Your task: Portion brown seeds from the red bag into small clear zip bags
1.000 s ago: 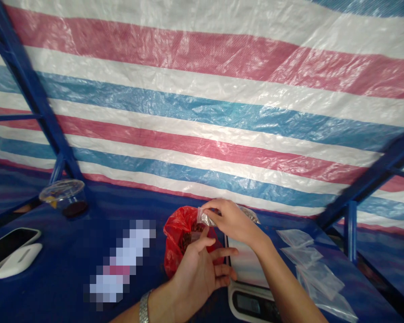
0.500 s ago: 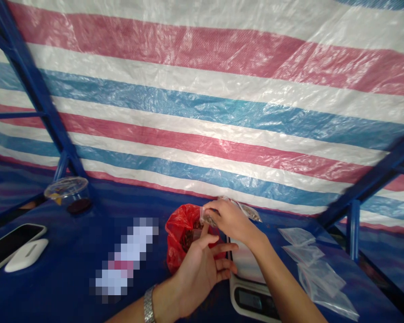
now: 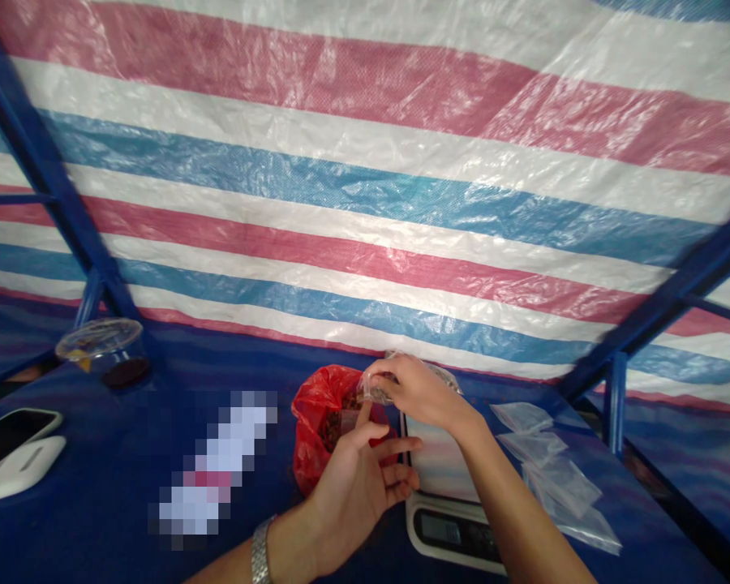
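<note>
My right hand (image 3: 418, 392) pinches a small clear plastic bag (image 3: 375, 388) with dark contents, held above the mouth of a red plastic bag (image 3: 314, 414) that holds dark brown pieces. My left hand (image 3: 358, 487) is just below it, fingers spread, thumb and forefinger touching the small bag's lower edge. A watch sits on my left wrist. A white digital scale (image 3: 444, 495) lies right of the red bag, partly under my right forearm.
Several empty clear small bags (image 3: 553, 470) lie right of the scale. A lidded clear cup (image 3: 106, 361), a phone (image 3: 6, 434) and a white oval device (image 3: 21, 478) are at the left. A striped tarp (image 3: 365, 203) hangs behind the blue table (image 3: 109, 454).
My hands keep their pose over the red bag; the right hand dipped slightly with the small bag. The view shifted a little to the right.
</note>
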Demonstrator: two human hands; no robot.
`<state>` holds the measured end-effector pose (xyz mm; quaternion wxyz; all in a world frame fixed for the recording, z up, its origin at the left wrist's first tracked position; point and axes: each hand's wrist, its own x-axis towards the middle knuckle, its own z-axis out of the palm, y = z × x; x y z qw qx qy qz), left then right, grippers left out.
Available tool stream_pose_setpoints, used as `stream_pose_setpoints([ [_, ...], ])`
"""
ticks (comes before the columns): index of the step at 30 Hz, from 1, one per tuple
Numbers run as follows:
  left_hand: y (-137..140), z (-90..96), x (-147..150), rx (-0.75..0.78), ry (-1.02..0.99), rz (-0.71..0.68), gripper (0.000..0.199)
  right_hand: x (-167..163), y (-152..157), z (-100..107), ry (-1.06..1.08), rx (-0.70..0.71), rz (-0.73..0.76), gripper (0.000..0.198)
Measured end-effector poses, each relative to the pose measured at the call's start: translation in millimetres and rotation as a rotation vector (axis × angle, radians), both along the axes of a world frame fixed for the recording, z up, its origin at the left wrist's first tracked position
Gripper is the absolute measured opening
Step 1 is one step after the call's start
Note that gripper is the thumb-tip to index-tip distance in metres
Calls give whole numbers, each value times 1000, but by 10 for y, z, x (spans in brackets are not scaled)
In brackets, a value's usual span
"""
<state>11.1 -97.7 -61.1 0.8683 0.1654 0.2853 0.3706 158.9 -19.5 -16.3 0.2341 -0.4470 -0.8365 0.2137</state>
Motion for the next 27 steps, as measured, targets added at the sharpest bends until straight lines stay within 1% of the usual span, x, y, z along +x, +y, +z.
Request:
stream_pose_setpoints([
  [4, -24, 39, -24, 47, 6, 8, 75, 90, -4, 68, 35, -19, -30, 26],
  [8, -45, 77, -36, 153, 53, 62, 86, 204, -108, 120, 164, -61, -105, 23],
  [12, -61, 64, -55, 342, 71, 48, 97, 350, -308, 11, 321, -76, -160, 22],
  [14, -66, 62, -76, 413, 77, 38, 98, 491, -408, -66, 387, -98, -197, 24],
  [16, -63, 64, -100, 447, 85, 42, 95, 685, -487, -128, 433, -137, -227, 26],
  [18, -51, 52, -112, 465, 91, 38, 94, 898, -539, -177, 413, -195, -246, 25],
  [20, -30, 5, -106, 467, 99, 15, 93, 1075, -566, -224, 308, -248, -265, 23],
  [21, -19, -33, -96, 461, 102, -4, 93, 1135, -571, -249, 233, -252, -285, 23],
  [24, 13, -168, -53, 442, 92, -100, 92, 1198, -559, -316, 52, -175, -359, 31],
  [27, 19, -248, -25, 422, 99, -201, 80, 1170, -534, -355, 37, -93, -366, 37],
])
